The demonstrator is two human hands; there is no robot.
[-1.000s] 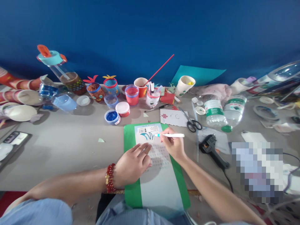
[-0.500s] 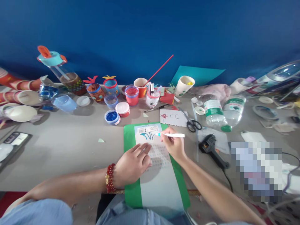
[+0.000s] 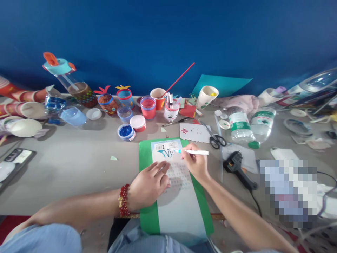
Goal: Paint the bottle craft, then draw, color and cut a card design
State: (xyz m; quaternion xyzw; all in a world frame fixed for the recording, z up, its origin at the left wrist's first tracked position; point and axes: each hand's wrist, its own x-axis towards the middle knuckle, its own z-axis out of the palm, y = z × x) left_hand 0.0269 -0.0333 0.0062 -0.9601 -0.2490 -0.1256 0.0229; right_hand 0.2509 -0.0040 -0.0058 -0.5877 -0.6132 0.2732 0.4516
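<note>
My right hand is closed on a white marker pen with a light blue tip end. The pen point meets a white printed sheet at the right end of a blue wavy outline. Flat on the same sheet, just below the drawing, rests my left hand, its fingers stretched out and holding nothing. Beneath the sheet lies green paper, which reaches over the table's front edge. Rows of faint print run between my hands, partly covered by them.
Behind the sheet stand paint jars, decorated cups and a drink bottle. On the right lie scissors, a glue gun and plastic bottles. A dark tray is at far left.
The pen tip has shifted very slightly right, and the last stroke of the blue outline is a little longer. My left hand has stayed in place.
</note>
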